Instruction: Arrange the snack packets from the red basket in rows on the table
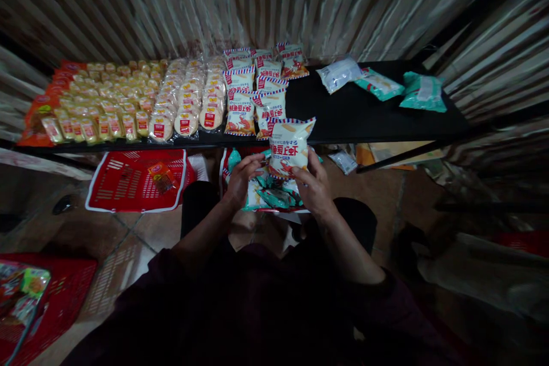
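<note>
Right hand (315, 183) grips a white snack bag (288, 146) at its lower right, over a red basket (222, 168) of teal-and-white packs (274, 197), by the black shelf (330, 117)'s front edge. Left hand (242, 180) half-curled just beside, nothing visible in its grasp. On the shelf: matching bags (240, 113) in rows, round-biscuit packs (210, 110) and yellow packs (114, 124) further left, three loose packs (380, 84) right.

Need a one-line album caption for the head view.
Right hand holding a white snack bag, left hand close by, in front of a black shelf partly lined with packaged snacks.
</note>
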Available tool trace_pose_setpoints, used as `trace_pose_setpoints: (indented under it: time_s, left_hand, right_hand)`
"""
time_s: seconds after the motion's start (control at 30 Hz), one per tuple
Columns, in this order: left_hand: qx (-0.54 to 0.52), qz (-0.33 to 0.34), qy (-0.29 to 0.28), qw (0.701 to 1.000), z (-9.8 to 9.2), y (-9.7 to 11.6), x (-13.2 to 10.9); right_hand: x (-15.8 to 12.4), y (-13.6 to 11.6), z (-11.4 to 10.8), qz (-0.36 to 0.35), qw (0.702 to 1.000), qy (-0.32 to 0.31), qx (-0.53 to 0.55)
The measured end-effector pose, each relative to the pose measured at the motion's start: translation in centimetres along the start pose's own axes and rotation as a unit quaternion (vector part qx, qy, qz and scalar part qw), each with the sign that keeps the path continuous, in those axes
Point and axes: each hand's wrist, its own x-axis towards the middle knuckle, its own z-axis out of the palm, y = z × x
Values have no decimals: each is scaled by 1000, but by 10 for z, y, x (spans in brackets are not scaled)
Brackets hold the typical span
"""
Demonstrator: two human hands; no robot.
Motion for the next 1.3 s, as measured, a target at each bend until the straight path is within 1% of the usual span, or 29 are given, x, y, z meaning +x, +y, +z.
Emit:
trace_pose_setpoints:
  time_s: [0.1,0.17,0.27,0.4,0.6,0.73,0.83,1.03,1.3]
  left_hand:
    - [-7,10,-7,1000,-4,-2,6]
    - [-12,16,-9,1000,-6,-3,9]
    - [-14,20,-3,1000,-8,-2,11]
    - [-14,22,5,1000,-11,-1,13]
    - [-17,23,14,999,-19,-4,20]
    - [-16,24,16,999,-22,-7,25]
    - [-14,26,19,999,-25,-8,30]
    - [-1,29,19,999,-32,-7,34]
    - [-17,25,20,999,-28,-7,32]
  right_hand:
    - [0,0,1,4,1000,-1,27]
    - [-1,-2,3,8,1000,-6,24]
    - [-1,-6,7,13,1000,-1,26]
    - [-1,-11,10,22,998,3,57]
    - [0,-16,13,34,999,17,27]
    - [2,-13,16,50,996,25,65]
    - [4,-9,20,47,995,19,81]
    - [8,-8,23,23,998,17,48]
    - [11,-3,20,32,997,27,70]
